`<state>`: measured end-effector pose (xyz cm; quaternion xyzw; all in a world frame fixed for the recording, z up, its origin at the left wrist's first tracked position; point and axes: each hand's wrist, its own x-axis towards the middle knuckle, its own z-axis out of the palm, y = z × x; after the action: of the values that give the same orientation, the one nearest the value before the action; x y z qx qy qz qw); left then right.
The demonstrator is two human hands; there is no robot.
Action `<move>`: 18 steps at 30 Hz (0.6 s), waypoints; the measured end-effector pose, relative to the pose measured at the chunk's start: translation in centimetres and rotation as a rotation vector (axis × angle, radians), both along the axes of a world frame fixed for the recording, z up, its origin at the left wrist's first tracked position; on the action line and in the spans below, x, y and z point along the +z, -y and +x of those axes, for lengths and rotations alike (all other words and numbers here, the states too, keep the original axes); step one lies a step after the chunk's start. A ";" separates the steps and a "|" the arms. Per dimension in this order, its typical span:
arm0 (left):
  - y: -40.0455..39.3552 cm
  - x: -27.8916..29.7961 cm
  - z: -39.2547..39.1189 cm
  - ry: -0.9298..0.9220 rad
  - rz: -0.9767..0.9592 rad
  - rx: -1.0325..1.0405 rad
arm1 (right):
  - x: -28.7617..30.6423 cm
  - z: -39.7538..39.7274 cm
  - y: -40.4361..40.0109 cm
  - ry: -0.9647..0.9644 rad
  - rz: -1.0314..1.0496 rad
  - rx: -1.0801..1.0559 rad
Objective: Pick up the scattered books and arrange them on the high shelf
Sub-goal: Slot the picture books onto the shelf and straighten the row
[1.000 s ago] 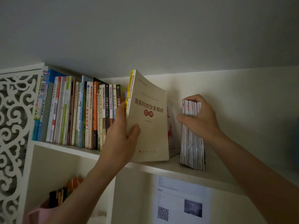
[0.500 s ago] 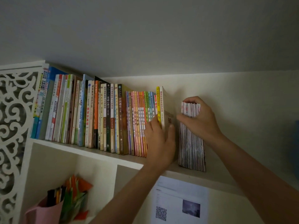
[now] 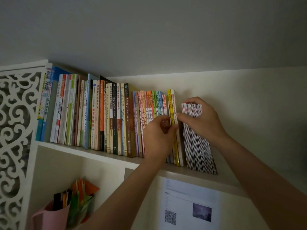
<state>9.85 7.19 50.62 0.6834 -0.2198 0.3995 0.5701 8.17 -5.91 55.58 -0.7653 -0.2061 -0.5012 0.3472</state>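
A long row of upright books (image 3: pixel 114 117) fills the high white shelf (image 3: pixel 93 154). At its right end stands a cream book with a yellow-edged spine (image 3: pixel 173 105), now upright in the row. My left hand (image 3: pixel 159 136) presses against the spines there, its fingertips on that book's lower spine. Right of it leans a thick bundle of thin booklets (image 3: pixel 197 143). My right hand (image 3: pixel 201 120) grips the bundle's top, thumb reaching toward the cream book.
A carved white lattice panel (image 3: pixel 13 130) closes the shelf's left end. Below the shelf sit a pink holder (image 3: pixel 49 216) with pens and coloured paper, and a printed sheet with a QR code (image 3: pixel 189 205) on the wall. The ceiling hangs close above the books.
My left hand swung the cream book from cover-forward to upright and slid it into the row's right end. The right hand kept hold of the booklet bundle.
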 end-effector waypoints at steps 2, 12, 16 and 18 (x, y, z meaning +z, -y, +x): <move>-0.2 0.2 -0.1 -0.019 -0.032 -0.015 | 0.0 0.1 -0.2 -0.002 -0.005 -0.004; -2.3 -1.8 -2.9 0.069 -0.004 0.013 | -0.1 -0.2 -0.1 -0.025 0.018 0.018; -6.1 -1.2 -5.9 0.182 -0.081 0.063 | -0.1 -0.5 0.4 -0.011 0.049 0.031; -7.5 -0.4 -7.6 0.271 -0.114 0.061 | -0.2 -0.8 0.7 -0.006 0.056 0.039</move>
<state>2.27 14.69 50.27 0.5961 -0.2510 0.5171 0.5606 7.34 -6.58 55.39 -0.7524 -0.2059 -0.4977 0.3791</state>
